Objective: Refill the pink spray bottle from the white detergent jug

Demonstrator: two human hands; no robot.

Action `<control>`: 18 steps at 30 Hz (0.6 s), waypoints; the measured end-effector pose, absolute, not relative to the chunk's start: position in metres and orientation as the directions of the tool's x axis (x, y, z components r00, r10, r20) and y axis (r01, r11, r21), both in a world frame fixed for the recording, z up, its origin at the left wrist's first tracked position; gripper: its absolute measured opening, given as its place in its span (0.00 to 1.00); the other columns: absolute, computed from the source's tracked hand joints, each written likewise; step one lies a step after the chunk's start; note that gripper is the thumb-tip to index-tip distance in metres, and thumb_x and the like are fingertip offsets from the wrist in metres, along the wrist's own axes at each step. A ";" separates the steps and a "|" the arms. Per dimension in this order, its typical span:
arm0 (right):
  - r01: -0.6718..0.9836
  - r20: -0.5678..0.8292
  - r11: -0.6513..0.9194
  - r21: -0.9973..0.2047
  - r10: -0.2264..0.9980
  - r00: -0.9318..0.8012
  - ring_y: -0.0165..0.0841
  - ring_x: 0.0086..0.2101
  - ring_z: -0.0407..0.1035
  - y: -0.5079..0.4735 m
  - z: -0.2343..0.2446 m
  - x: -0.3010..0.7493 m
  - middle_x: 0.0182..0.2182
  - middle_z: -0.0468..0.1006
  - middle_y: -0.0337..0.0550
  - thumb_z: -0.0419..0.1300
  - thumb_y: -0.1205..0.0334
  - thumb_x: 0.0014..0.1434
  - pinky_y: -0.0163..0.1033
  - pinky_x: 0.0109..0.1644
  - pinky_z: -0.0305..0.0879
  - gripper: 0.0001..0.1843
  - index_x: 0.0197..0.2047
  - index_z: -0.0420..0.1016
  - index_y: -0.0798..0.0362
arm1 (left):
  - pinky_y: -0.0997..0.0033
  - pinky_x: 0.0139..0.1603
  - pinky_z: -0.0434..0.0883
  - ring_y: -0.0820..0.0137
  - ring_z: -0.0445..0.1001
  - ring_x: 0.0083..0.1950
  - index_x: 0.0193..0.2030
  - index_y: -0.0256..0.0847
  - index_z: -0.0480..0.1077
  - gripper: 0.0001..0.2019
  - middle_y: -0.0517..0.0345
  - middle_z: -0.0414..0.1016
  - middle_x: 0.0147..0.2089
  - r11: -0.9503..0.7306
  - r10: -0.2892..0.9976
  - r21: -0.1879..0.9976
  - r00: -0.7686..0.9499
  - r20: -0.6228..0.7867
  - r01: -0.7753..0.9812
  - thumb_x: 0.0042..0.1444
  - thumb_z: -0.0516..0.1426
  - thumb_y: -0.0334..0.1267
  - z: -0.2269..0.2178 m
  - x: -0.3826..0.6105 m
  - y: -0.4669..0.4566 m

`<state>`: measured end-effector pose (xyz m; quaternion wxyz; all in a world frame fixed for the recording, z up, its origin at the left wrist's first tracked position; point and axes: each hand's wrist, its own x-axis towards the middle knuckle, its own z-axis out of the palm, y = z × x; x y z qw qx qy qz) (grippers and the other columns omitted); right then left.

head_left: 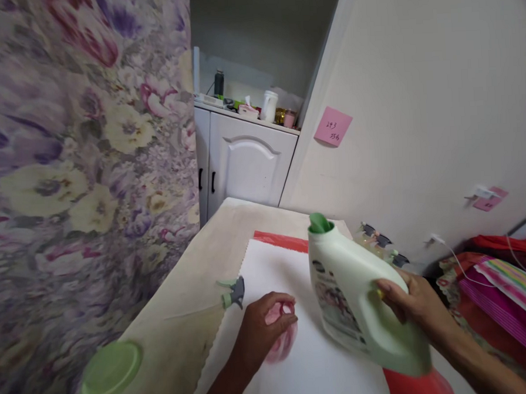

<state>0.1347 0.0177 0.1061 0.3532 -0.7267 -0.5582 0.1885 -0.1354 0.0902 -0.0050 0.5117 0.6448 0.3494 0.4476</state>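
Observation:
My right hand [412, 301] grips the handle of a big pale-green detergent jug [356, 298] with a green spout, tilted to the left above the white sheet [315, 359]. My left hand [263, 332] is closed around a small pink bottle [282, 331] standing on that sheet, just left of the jug. A grey-and-green spray head [233, 291] with its thin tube lies on the table by the sheet's left edge.
A green lid [110, 371] lies on the beige table [196, 265] at the near left. Spray bottles [380, 244] stand behind the jug. A floral curtain hangs at left, a white cabinet [243, 163] stands beyond, and striped fabric [510, 301] lies at right.

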 end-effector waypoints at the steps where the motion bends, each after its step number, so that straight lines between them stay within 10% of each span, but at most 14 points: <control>1: 0.632 0.187 -0.068 -0.772 0.926 0.327 0.27 0.16 0.55 0.030 0.099 0.131 0.08 0.62 0.31 0.57 0.33 0.49 0.34 0.24 0.52 0.28 0.18 0.63 0.49 | 0.68 0.49 0.70 0.63 0.77 0.46 0.39 0.43 0.77 0.09 0.56 0.81 0.41 -0.241 0.906 0.970 0.356 0.230 -0.015 0.49 0.61 0.32 -0.005 -0.136 0.091; 18: 0.332 0.363 0.229 -0.915 0.825 0.433 0.29 0.18 0.58 0.161 -0.018 0.074 0.12 0.62 0.31 0.51 0.42 0.59 0.37 0.30 0.56 0.27 0.15 0.59 0.49 | 0.70 0.49 0.69 0.63 0.76 0.45 0.39 0.42 0.77 0.15 0.56 0.80 0.40 -0.213 0.902 0.974 0.398 0.167 0.073 0.42 0.63 0.28 -0.005 -0.142 0.093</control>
